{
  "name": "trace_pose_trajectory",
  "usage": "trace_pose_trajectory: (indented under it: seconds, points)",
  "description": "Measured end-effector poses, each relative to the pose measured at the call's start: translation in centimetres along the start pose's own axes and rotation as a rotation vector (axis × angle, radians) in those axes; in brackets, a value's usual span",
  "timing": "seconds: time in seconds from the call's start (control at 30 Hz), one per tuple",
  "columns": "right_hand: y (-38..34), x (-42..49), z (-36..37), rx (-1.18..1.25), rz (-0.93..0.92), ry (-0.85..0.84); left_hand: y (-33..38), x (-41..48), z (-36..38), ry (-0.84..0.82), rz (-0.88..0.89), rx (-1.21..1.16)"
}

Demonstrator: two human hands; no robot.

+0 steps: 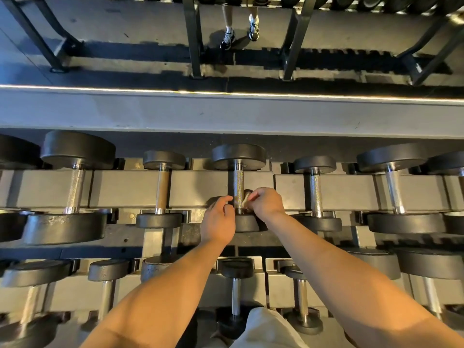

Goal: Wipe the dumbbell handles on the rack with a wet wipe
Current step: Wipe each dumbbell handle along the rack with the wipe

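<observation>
Centre dumbbell handle [238, 183] sat mid-frame on the upper tier of the rack [195, 189], long axis running top to bottom of the frame, a head at each end. Wet wipe [246, 202] lay against its lower right side, pinched in the right grip [267, 202]. Left grip [218, 219] was just left of the handle's lower end, fingers loosely curled, holding nothing visible; contact with the bar unclear. Handle lay immediately left of the right grip, the nearer one for the job. Likely next: slide wipe up the bar toward the far head [239, 156]. Other dumbbells sat either side.
</observation>
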State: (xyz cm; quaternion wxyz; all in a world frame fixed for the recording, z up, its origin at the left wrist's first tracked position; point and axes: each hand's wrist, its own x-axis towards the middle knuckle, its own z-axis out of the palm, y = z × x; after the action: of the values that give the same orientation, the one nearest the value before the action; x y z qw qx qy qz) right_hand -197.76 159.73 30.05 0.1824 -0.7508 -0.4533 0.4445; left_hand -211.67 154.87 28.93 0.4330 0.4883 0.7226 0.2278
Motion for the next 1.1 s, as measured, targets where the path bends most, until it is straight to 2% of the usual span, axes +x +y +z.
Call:
trace_pose_trajectory:
  seconds: [0.07, 0.13, 0.27, 0.33, 0.43, 0.53, 0.7, 0.8, 0.97, 1.1]
  points:
    - [-0.3, 0.2, 0.4, 0.119, -0.011, 0.012, 0.0, 0.1, 0.0, 0.005, 0.000, 0.005]
    - [-0.9, 0.1, 1.0, 0.139, -0.001, -0.013, 0.2, 0.1, -0.1, 0.009, 0.004, 0.029]
    - [-0.4, -0.3, 1.3, -0.052, -0.028, -0.076, 0.2, 0.2, -0.1, 0.016, 0.025, 0.044]
    - [-0.1, -0.7, 0.9, -0.083, -0.057, -0.051, 0.1, 0.1, -0.1, 0.005, 0.023, 0.049]
    - [-0.1, -1.6, 0.8, 0.024, -0.128, 0.022, 0.4, 0.1, -0.4, -0.032, 0.009, 0.060]
    - [-0.3, -2.2, 1.4, 0.128, -0.159, 0.026, 0.7, 0.1, -0.9, -0.083, 0.020, 0.052]
    - [-1.3, -2.2, 1.0, 0.279, -0.089, -0.004, 1.3, 0.3, -1.2, -0.057, 0.101, -0.185]
    - [-1.8, -2.5, 1.0, 0.403, -0.057, -0.034, 2.9, 0.5, -1.4, -0.093, 0.180, -0.224]
    - [-1.6, -2.6, 2.0, 0.426, -0.029, 0.127, 3.5, 2.2, -1.9, -0.053, 0.226, -0.143]
    - [-2.0, -2.2, 2.6, 0.189, 0.000, 0.188, 3.5, 4.3, -2.4, 0.092, 0.205, -0.134]
